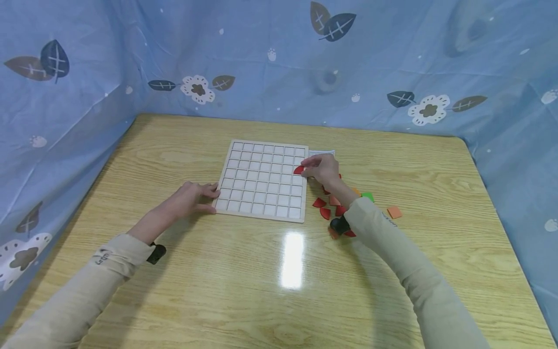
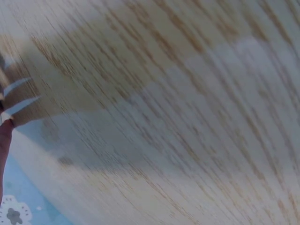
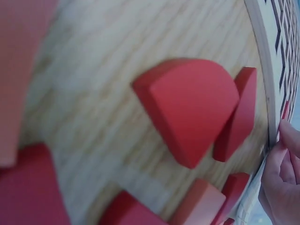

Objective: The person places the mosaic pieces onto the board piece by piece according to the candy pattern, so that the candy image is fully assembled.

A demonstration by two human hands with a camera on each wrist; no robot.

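Red quarter-round piece (image 1: 298,170) pinched in right hand (image 1: 321,168) fingertips, sitting at the grid board's (image 1: 261,180) 3 o'clock edge, over a right-column cell. Board lies flat at table (image 1: 174,271) centre. Left hand (image 1: 192,198) rests at the board's 8 o'clock corner, fingers fairly straight, touching the frame, holding nothing. Loose red pieces (image 1: 324,207) scattered at 4 o'clock of the board, beside the right forearm; green piece (image 1: 368,196) and orange square (image 1: 394,212) further out at 4 o'clock. White card (image 1: 321,153) at board's 2 o'clock corner.

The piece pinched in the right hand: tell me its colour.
Red. The piece sits at the board's right edge, clearest in the head view.
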